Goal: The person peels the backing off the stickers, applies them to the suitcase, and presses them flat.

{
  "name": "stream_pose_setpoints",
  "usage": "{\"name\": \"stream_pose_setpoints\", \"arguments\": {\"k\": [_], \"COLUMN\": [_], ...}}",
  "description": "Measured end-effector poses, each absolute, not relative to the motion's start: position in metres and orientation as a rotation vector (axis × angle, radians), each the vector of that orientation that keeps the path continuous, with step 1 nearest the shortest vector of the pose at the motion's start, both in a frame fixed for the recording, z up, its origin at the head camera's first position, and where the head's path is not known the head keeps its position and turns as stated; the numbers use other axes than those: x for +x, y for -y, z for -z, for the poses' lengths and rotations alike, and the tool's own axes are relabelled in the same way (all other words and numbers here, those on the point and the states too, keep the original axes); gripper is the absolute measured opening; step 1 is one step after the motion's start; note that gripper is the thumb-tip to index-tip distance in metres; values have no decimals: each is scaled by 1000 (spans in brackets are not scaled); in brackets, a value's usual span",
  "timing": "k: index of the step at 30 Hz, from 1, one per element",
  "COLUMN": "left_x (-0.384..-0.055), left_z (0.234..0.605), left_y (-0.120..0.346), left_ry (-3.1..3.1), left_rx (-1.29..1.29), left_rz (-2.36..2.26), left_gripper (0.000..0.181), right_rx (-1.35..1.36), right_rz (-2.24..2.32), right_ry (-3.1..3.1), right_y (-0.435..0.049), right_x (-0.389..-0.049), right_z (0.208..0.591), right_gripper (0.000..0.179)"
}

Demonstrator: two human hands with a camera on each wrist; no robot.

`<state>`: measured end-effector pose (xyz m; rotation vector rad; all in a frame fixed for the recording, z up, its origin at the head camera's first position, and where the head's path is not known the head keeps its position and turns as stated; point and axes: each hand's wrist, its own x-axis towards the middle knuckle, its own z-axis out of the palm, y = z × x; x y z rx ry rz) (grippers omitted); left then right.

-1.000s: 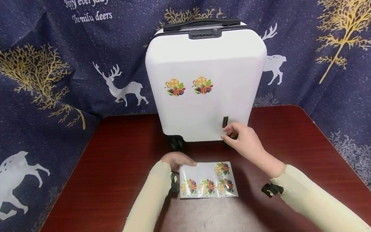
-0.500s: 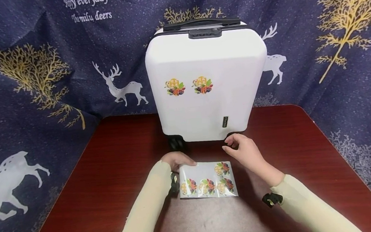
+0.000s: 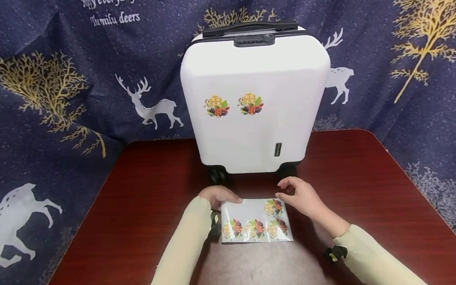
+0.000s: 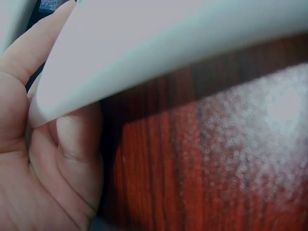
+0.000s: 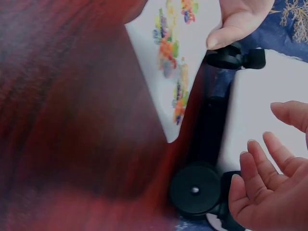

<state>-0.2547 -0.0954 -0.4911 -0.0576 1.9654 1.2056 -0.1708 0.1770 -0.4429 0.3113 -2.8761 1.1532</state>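
Since a second ago, the right hand (image 3: 301,197) has dropped from the white suitcase's (image 3: 260,130) lower face to just in front of it; I see its fingers parted, holding nothing. Behind the suitcase, my feed shows blue deer-printed cloth (image 3: 154,40); beneath it, a red-brown table (image 3: 142,181). In front of the suitcase is the sticker sheet (image 3: 238,210), its edge gripped between the left hand's (image 3: 218,195) thumb and fingers. Two fruit stickers (image 3: 217,107) sit on the suitcase's front, above its small dark label (image 3: 278,149).
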Motion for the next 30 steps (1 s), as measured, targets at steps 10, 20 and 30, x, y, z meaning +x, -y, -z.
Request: {"name": "stream_pose_setpoints", "arguments": {"k": [10, 20, 30], "left_x": [-255, -254, -256], "left_z": [491, 489, 491], "left_y": [94, 95, 95], "left_ry": [-1975, -1971, -1993], "left_rx": [-63, -75, -64], "left_rz": [-1172, -1203, -1182], "left_gripper": [36, 34, 37], "right_rx": [264, 388, 735], "right_rz": [-1208, -1293, -1218], "right_ry": [2948, 3005, 3068], "right_y": [-179, -178, -179], "right_x": [-173, -182, -197], "right_z": [462, 472, 473], "right_gripper": [32, 35, 37]}}
